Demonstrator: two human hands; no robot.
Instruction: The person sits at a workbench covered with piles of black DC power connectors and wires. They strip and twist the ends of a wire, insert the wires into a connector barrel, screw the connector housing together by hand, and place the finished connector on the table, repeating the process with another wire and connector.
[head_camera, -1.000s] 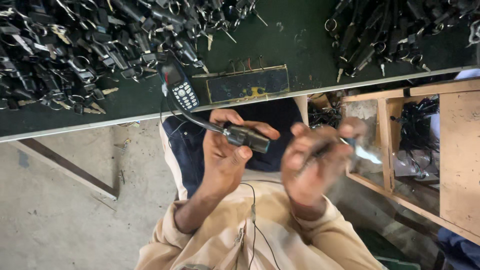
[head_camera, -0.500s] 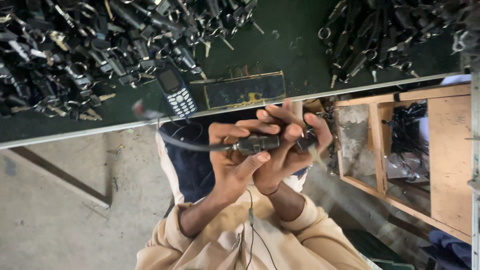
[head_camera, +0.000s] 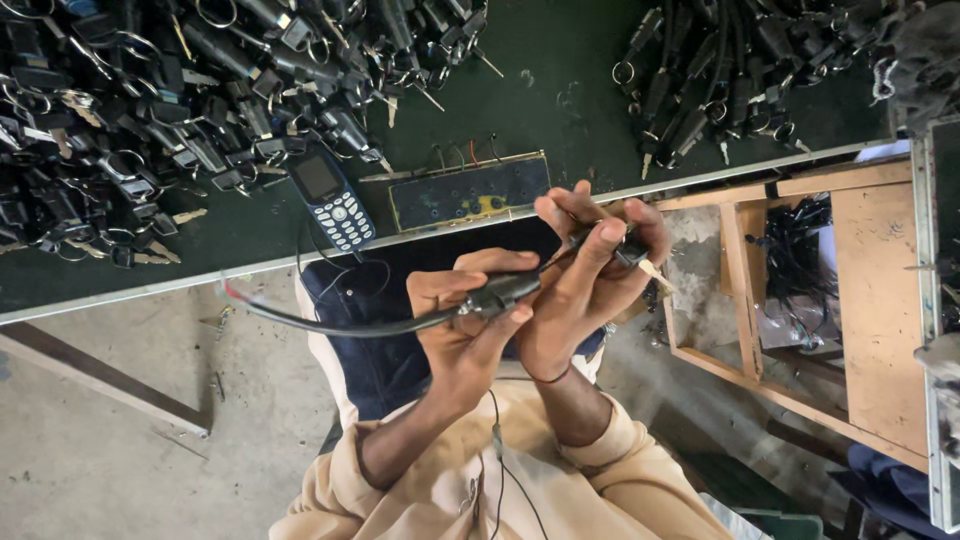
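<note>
Overhead, the dark green table (head_camera: 560, 90) fills the upper half of the frame, its metal edge running from the left middle up toward the upper right. A big heap of black key switches (head_camera: 150, 110) with keys and rings covers the upper left, and a smaller heap (head_camera: 740, 70) lies at the upper right. To the right of centre stands a wooden rack (head_camera: 850, 290) with a tangle of black cables in one bay. At the table's near edge, centre, lies a dark circuit panel (head_camera: 470, 192), and just left of it a blue keypad phone (head_camera: 332, 198).

Both forearms, in tan sleeves, rise from the bottom centre and meet in the middle of the frame over a dark blue lap. The left hand (head_camera: 470, 330) is curled, thumb and fingers pinching the body of a black key switch (head_camera: 505, 292), whose thick black cable (head_camera: 330, 322) curves away to the left and ends in bare coloured wires. The right hand (head_camera: 590, 270) crosses just above it, fingers bent and closed round the switch's far end, where a key tip (head_camera: 655, 277) pokes out to the right.
</note>
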